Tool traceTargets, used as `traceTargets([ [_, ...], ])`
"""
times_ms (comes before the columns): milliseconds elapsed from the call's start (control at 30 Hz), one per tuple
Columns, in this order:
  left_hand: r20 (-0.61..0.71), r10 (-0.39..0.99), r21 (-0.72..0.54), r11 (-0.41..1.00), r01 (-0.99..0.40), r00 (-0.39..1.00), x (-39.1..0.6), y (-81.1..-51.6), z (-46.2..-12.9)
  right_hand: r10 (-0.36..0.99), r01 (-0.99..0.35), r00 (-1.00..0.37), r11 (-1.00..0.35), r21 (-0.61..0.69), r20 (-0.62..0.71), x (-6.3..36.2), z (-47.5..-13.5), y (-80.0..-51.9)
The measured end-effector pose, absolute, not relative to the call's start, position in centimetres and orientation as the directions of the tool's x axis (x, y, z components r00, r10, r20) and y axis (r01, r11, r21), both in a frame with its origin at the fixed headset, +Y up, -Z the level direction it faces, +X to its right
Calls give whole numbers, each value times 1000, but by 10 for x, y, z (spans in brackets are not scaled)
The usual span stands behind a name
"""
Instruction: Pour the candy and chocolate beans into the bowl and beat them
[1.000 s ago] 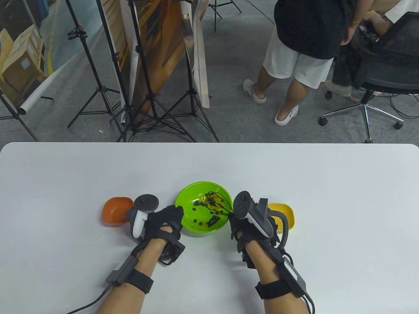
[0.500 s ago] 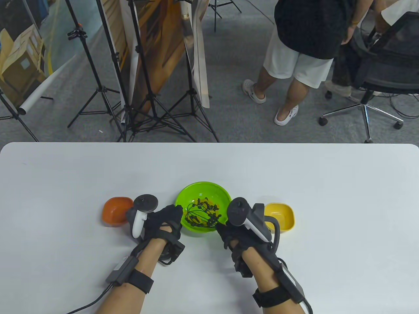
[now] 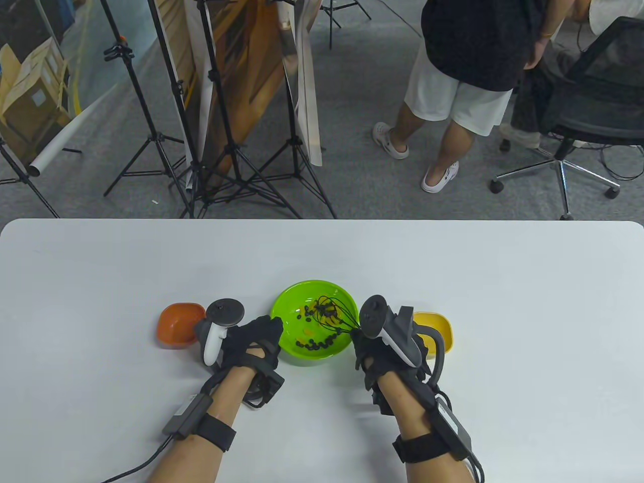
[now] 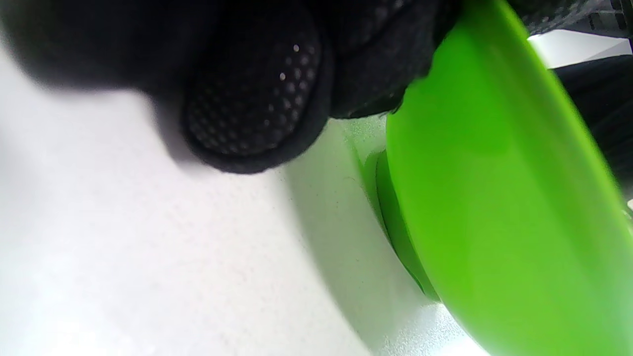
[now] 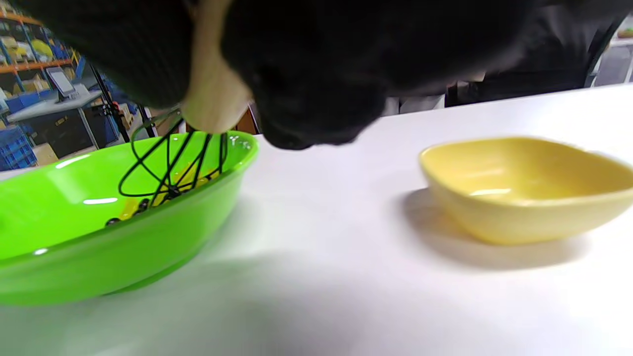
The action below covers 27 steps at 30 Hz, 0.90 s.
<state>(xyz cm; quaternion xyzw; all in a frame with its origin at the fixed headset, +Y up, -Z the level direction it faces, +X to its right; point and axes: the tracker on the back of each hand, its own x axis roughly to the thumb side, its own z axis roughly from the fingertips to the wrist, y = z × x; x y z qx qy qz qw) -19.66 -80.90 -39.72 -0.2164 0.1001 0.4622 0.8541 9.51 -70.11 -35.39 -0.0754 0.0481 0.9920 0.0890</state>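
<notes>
A green bowl (image 3: 289,302) sits at the table's front middle, holding dark chocolate beans (image 3: 316,344) and yellow-orange candy (image 3: 308,332). My left hand (image 3: 261,334) holds the bowl's left rim; in the left wrist view a gloved fingertip (image 4: 252,113) rests beside the green bowl (image 4: 494,188). My right hand (image 3: 370,349) grips a black wire whisk (image 3: 334,313) whose wires sit in the bowl's right half. The right wrist view shows the whisk (image 5: 170,163) inside the green bowl (image 5: 99,247), its pale handle in my glove.
An orange bowl (image 3: 176,324) stands left of my left hand, a yellow bowl (image 3: 440,327) right of my right hand; it looks empty in the right wrist view (image 5: 524,183). Beyond the table's far edge are tripods (image 3: 221,151), a standing person (image 3: 463,90) and an office chair (image 3: 578,126).
The whisk swept from the bowl's right side to its left half and back to the right, my right hand moving with it. The beans shifted toward the front of the bowl. My left hand stayed put.
</notes>
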Motion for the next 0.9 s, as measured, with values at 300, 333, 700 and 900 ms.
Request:
traceTargets([
  [300, -380, 749, -273, 471, -839, 543, -198, -809, -397, 250, -252, -968, -959, 131, -32, 70, -350, -713],
  [333, -380, 748, -272, 472, -839, 544, -197, -809, -397, 228, -227, -974, -964, 137, -11, 72, -347, -710],
  [700, -374, 745, -272, 481, -834, 552, -196, -809, -397, 83, -90, -994, -992, 94, -75, 97, -336, -681],
  [900, -371, 746, -274, 480, -833, 552, -196, -809, -397, 80, -90, -986, -994, 60, -147, 97, -347, -694],
])
